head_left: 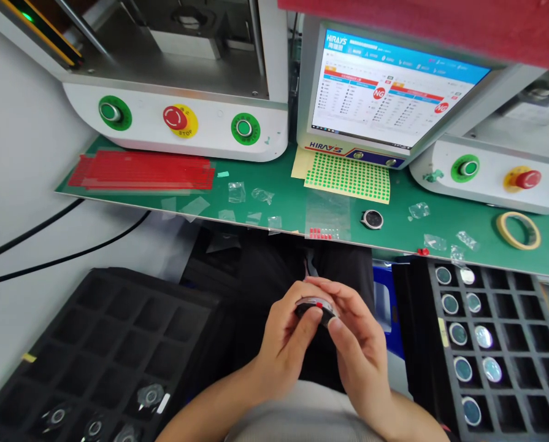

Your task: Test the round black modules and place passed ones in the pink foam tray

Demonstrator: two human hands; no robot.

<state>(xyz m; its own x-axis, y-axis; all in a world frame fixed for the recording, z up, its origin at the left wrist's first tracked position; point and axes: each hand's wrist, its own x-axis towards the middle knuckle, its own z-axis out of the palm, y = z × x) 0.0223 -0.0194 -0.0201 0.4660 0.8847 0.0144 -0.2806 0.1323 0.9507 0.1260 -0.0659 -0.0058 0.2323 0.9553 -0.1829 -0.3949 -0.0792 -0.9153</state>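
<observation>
Close in front of my body, both hands hold a round watch case [310, 303] with a silvery rim and a small red sticker on its edge. My left hand [283, 337] is closed around its left side, the thumb pressing near the red sticker. On the other side my right hand [361, 344] grips it, thumb at the lower edge and fingers behind. The fingers hide much of the case. Another watch case [372, 219], dark-faced with a silver ring, lies on the green bench top [283, 190] ahead.
Left stands a black compartment tray [118, 277] with several wrapped round parts; right, another black tray [479, 277] holds several round watch parts. On the bench lie red strips [143, 170], green-dot sticker sheets [348, 178], plastic scraps and a tape roll [518, 231]. Machines and a monitor [394, 92] stand behind.
</observation>
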